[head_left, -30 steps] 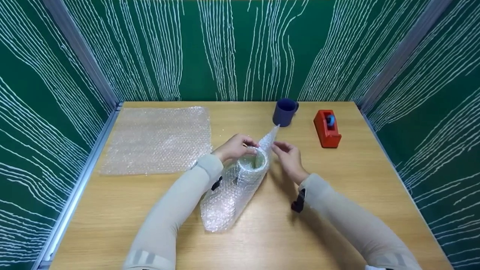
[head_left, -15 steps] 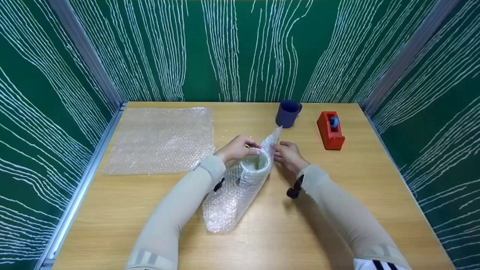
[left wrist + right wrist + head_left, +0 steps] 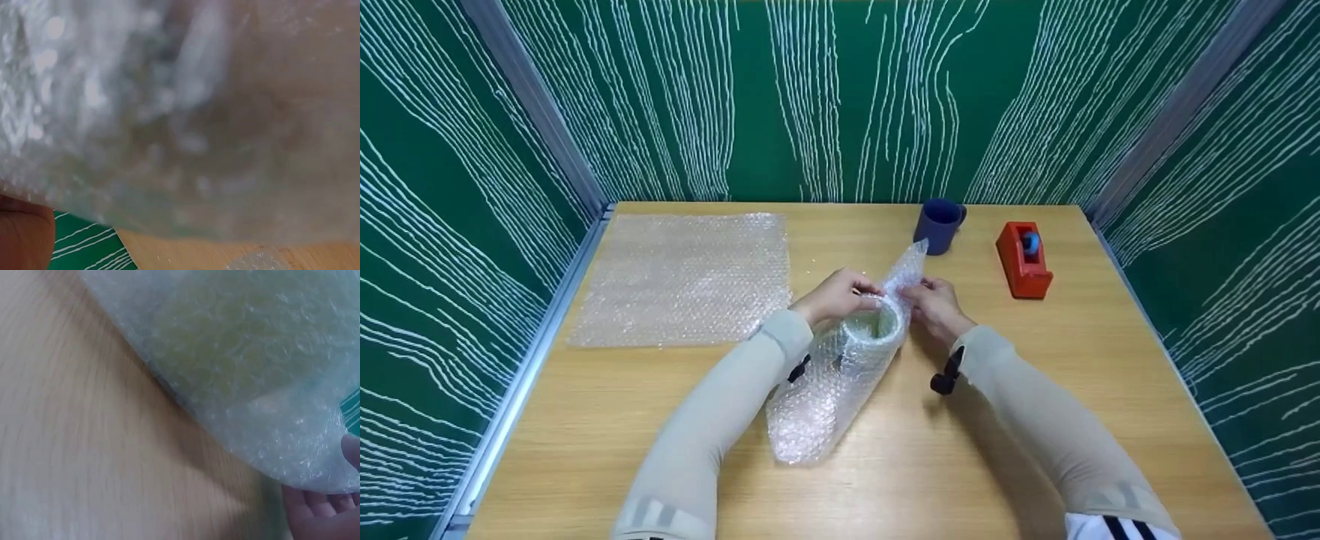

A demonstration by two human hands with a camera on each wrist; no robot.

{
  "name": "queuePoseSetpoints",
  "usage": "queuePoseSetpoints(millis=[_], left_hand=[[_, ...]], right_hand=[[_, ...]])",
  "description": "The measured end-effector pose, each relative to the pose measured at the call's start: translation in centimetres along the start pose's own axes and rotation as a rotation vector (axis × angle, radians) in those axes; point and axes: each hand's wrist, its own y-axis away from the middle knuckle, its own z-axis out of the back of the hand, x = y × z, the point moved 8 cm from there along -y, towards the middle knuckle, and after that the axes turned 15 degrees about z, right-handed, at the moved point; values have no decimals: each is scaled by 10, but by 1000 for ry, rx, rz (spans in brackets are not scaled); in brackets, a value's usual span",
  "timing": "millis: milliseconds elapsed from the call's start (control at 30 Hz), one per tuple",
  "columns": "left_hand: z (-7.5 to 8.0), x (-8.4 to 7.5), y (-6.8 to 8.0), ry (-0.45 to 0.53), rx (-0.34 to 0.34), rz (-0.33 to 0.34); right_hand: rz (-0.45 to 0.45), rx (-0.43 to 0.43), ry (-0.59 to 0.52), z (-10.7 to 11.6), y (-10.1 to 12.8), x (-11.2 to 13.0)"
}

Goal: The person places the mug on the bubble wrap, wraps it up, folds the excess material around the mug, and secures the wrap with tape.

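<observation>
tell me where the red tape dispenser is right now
In the head view the red tape dispenser sits far right on the table, just right of the blue mug.

Desk (image 3: 1035,420): pale wood grain, smooth, faint sheen. Wrap (image 3: 825,390) at desk middle: clear plastic bubble film, glossy, bumpy; close up it looks cloudy and pebbled (image 3: 264,371). Flat sheet (image 3: 682,277) at far left corner: same bubbled plastic, shiny. Mug (image 3: 939,225) near far edge: dark blue, matt. Dispenser (image 3: 1022,259): red plastic, smooth. Sleeves (image 3: 712,427): beige cloth, matt. Walls (image 3: 840,97): green, matt, white lines; metal posts (image 3: 536,112), dull grey.
</observation>
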Motion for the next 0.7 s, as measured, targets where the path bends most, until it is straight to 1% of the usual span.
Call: queuePoseSetpoints(millis=[133,233,333,433,567,700], left_hand=[[0,0,0,22,-6,-6],[0,1,0,39,-13,-3],[0,2,0,46,-20,4],[-1,3,1,65,-24,19],[-1,6,2,117,-28,36],[-1,6,2,148,-37,33]], right_hand=[[58,-16,48,1,3,8],[72,-10,127,3,6,13],[86,8,168,3,9,17],[120,15,148,0,13,20],[184,21,132,-4,17,27],[227,43,167,-6,23,33]])
